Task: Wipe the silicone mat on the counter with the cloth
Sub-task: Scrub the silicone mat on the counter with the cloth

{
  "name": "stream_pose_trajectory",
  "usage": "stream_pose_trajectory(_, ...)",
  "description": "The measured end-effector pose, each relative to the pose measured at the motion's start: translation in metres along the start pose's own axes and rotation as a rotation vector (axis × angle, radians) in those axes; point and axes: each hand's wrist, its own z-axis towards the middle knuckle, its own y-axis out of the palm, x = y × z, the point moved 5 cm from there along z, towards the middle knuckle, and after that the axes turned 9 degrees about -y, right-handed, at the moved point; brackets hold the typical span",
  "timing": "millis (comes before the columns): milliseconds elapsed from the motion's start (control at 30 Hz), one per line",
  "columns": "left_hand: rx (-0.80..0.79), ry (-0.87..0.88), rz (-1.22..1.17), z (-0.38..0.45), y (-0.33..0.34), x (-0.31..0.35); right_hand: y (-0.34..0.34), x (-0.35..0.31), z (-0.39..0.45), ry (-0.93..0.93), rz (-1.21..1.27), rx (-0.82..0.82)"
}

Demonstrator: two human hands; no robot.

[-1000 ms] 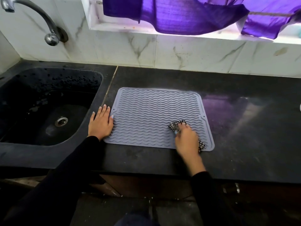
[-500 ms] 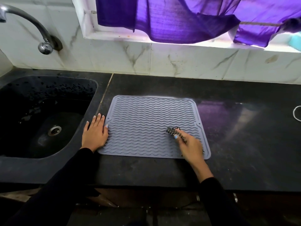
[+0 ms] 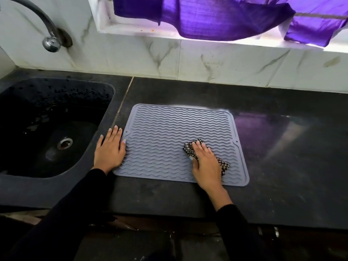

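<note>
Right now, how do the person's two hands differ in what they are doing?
The left hand lies flat at the mat's left edge, mostly on the counter, holding nothing; the right hand presses the checked cloth onto the mat. The left is beside the sink; the right is over the mat's near right part. Both are palm down, in black sleeves.

Sitting sunk into the left end of the dark stone counter (image 3: 282, 147): a black oval sink (image 3: 22, 166), wet and speckled with droplets along its far wall, a round metal drain (image 3: 64, 143) lying in its basin. Arching over it from the wall, a curved chrome tap (image 3: 49, 37). Running behind, a white marble-veined tiled backsplash (image 3: 207, 61). Hanging above on a line across the bright window ledge (image 3: 143, 32), draped purple fabric (image 3: 216, 16), sagging in folds.
</note>
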Motion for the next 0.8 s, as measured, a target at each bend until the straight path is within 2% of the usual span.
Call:
stream_pose_trajectory(267,0.000,-0.004,0.000,0.000,0.001,0.000,-0.021,0.020,0.009,0.178,0.256,0.042)
stream_pose_trajectory(333,-0.005,-0.011,-0.009,-0.001,-0.001,0.000,-0.029,0.031,0.017,0.299,0.579,0.041)
stream_pose_trajectory(400,-0.013,-0.013,-0.013,-0.002,-0.001,0.000,-0.046,0.041,0.021,0.425,0.747,0.154)
stream_pose_trajectory(467,-0.015,-0.019,-0.013,-0.002,-0.001,0.001,-0.070,0.044,0.013,0.480,0.522,0.287)
stream_pose_trajectory(533,-0.018,-0.019,0.003,-0.002,-0.001,0.001,-0.084,0.037,-0.002,0.532,0.198,0.306)
stream_pose_trajectory(700,-0.009,-0.001,0.030,-0.002,0.000,0.002,-0.038,0.012,-0.013,0.552,-0.200,-0.011)
stream_pose_trajectory(800,0.000,0.008,0.046,-0.001,-0.001,0.004,-0.024,-0.004,-0.003,0.534,-0.210,-0.023)
